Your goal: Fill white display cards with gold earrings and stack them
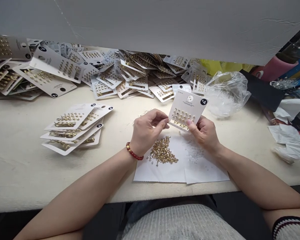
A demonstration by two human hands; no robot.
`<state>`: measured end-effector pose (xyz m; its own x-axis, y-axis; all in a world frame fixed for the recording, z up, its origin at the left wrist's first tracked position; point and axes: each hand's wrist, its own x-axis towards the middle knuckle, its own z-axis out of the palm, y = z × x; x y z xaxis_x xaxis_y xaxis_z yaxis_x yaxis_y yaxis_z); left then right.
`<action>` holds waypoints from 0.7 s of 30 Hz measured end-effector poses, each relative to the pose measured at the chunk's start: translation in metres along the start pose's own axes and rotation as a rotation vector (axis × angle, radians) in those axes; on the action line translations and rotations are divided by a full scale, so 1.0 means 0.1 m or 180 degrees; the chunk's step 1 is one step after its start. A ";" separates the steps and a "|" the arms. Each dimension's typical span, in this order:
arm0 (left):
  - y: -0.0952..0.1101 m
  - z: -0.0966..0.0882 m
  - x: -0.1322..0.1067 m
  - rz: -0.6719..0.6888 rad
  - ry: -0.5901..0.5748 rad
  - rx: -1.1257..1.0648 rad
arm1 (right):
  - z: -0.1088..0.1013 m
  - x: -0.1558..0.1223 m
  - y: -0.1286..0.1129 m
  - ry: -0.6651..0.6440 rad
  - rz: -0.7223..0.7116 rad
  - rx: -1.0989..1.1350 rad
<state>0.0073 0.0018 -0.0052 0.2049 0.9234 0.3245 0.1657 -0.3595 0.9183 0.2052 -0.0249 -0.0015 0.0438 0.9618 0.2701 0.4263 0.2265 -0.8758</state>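
Observation:
My right hand [206,133] grips a white earring card [190,100] by its lower right side, thumb on the front. Rows of gold studs and some gold hoops sit on the card, which tilts up toward me. At the card's lower left edge, my left hand [151,125] is closed in a pinch. What its fingertips hold, if anything, is too small to make out. Beneath the hands, a heap of small gold studs [163,151] lies on white paper [160,175]. Small clear pieces [193,153] are scattered on the paper beside it, partly under my right hand.
To the left lies a stack of filled earring cards [72,125]. A large pile of carded earrings [137,71] spans the back of the table [17,160]. A clear plastic bag [225,93] stands at the back right, with crumpled white tissues [290,143] farther right.

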 end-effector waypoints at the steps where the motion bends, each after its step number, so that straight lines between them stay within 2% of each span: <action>1: 0.00 0.01 0.00 -0.0026 0.0025 0.0011 | 0.01 0.00 -0.01 -0.0003 -0.0013 -0.0011; 15: 0.01 0.06 -0.03 0.0220 0.0198 0.0484 | 0.00 -0.03 -0.02 -0.0025 -0.0057 -0.0015; 21: 0.01 0.07 -0.03 0.0360 0.0202 0.0646 | 0.00 -0.04 -0.02 -0.0317 -0.0055 0.0049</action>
<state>0.0131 -0.0019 -0.0071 0.1732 0.8801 0.4421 0.3370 -0.4747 0.8131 0.2047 -0.0289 -0.0011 -0.0540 0.9681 0.2448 0.4121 0.2449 -0.8776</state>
